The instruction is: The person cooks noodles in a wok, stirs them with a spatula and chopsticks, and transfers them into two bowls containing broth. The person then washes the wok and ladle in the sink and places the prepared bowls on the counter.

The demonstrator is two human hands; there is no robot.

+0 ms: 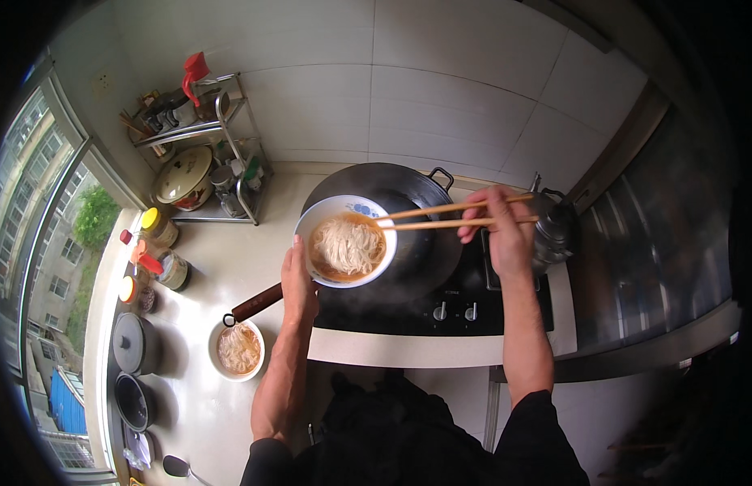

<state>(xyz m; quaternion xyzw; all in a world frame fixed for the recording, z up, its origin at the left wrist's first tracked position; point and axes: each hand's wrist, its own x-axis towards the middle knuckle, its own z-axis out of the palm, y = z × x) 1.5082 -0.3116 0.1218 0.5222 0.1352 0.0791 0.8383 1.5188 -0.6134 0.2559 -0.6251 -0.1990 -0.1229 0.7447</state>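
My left hand (pixel 299 276) holds a white bowl with a blue floral pattern (pixel 381 272) by its left side, above a large dark wok (pixel 433 243) on the stove. Pale noodles (pixel 347 246) in brown broth fill the bowl. In my right hand (pixel 503 228) is a pair of wooden chopsticks (pixel 437 217), spread slightly apart, their tips at the bowl's right rim. The wok's brown wooden handle (pixel 259 302) points to the lower left, passing beside my left hand. Under the handle's end stands a second white bowl (pixel 215 364) of noodles in broth on the counter.
A metal rack (pixel 242 176) with pots and jars stands at the back left. Jars (pixel 172 270) and dark pots (pixel 133 343) line the window side. A black ladle (pixel 177 466) lies near the bottom. To the right of the wok is a kettle (pixel 555 231).
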